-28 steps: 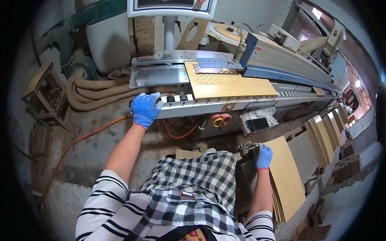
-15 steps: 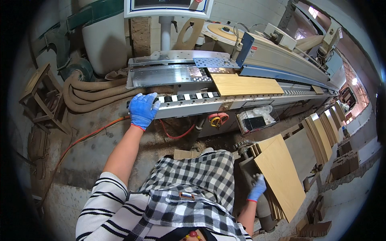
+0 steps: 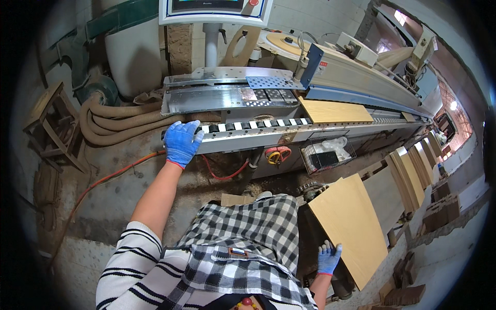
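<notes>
My left hand (image 3: 182,143), in a blue glove, grips the near left end of the machine's roller rail (image 3: 231,127). My right hand (image 3: 327,258), also gloved, holds the lower left edge of a large light wood board (image 3: 351,217) at the stack beside me. Farther up, a narrower wood board (image 3: 336,111) lies on the machine's track, beside a blue perforated plate (image 3: 266,82) and the steel infeed table (image 3: 201,98).
A control panel (image 3: 212,15) stands above the machine. Dust hoses (image 3: 108,132) and a wooden stool (image 3: 46,119) are at left, an orange hose (image 3: 119,173) on the floor. A wire basket (image 3: 328,155) hangs below the machine; more board stacks (image 3: 413,175) stand at right.
The board on the machine has travelled right, exposing more rollers. My right hand has moved down along the stack's edge, and the top board there has shifted left.
</notes>
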Motion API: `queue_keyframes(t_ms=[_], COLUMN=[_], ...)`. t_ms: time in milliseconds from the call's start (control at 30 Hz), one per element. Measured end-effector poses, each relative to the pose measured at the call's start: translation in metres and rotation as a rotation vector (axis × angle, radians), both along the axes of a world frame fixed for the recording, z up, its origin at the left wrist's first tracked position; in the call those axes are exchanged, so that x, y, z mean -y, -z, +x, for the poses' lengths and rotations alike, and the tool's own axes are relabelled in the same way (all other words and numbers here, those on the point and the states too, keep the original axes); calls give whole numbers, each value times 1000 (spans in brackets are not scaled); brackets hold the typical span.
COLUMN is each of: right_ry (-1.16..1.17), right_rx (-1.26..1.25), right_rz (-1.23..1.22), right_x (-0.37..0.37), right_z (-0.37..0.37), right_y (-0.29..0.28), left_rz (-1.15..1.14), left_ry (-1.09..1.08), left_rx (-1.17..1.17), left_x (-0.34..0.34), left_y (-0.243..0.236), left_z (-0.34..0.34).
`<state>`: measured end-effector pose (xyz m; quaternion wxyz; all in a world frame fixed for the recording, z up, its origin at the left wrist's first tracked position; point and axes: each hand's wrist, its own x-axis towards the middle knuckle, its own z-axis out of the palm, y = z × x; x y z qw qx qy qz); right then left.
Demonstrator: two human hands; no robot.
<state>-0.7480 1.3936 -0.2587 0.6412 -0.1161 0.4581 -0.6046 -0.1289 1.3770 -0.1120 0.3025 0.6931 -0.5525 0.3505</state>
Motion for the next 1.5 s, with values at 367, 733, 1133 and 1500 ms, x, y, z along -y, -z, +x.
queue_keyframes(t_ms=[367,733,1133,1500], right_ry=[400,-99,-724,-851], right_rx=[-16,5,125,305], right_rz=[-168,-355,-281,-384], right_x=[-27,25,91,102], right_z=[-57,58,320,338], right_y=[-5,-52,-129,-142], left_rz=[82,279,400,367], left_ry=[41,177,97,-97], left_rx=[-64,-183,-53,-249], left_x=[-5,-32,-124,-83], left_y=[-5,-24,-29,-28], left_z=[-1,-22,-45,27])
